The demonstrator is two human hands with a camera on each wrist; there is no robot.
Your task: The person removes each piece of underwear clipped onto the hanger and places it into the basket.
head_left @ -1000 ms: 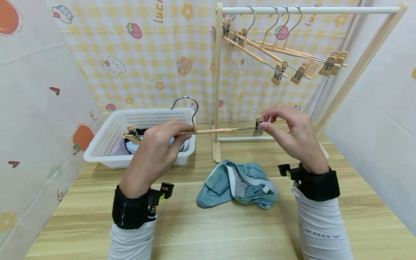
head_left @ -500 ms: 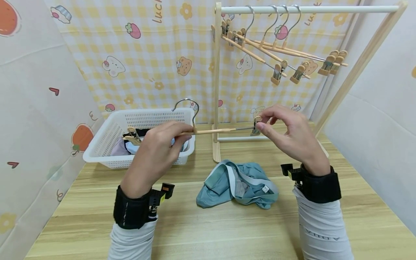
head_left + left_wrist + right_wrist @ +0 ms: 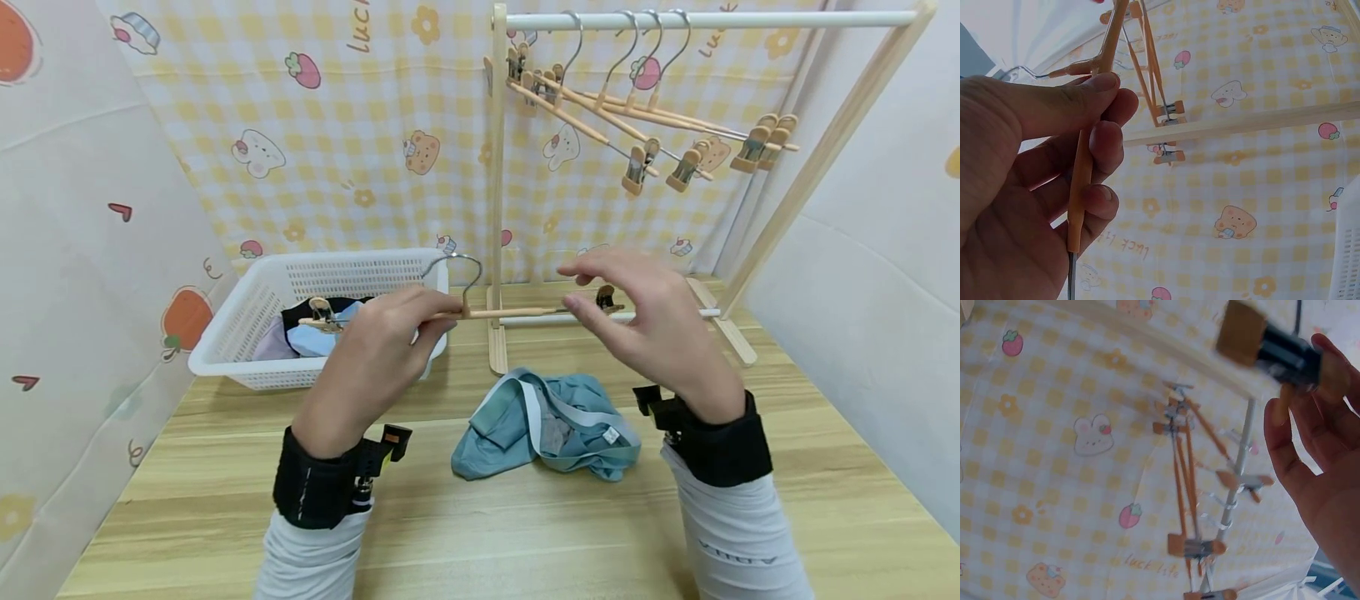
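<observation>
Left hand [image 3: 375, 354] has its fingers wrapped round the wooden bar of a clip hanger [image 3: 487, 313], holding it level in the air over the tabletop [image 3: 525, 517], just in front of the basket [image 3: 247, 333]. Right hand [image 3: 645, 321] sits at the far clip [image 3: 606, 298], fingers loose and spread, not really pinching anything as far as I can see. Blue shorts [image 3: 547, 425] lie crumpled on the tabletop right under the hanger. Looks to me like the get-the-hanger-ready step, with the clips being sorted. Next move probably needs the right hand to go down for the waistband and bring it up to that clip. Spare hangers [image 3: 637, 125] hang on the rack [image 3: 498, 208] behind.
</observation>
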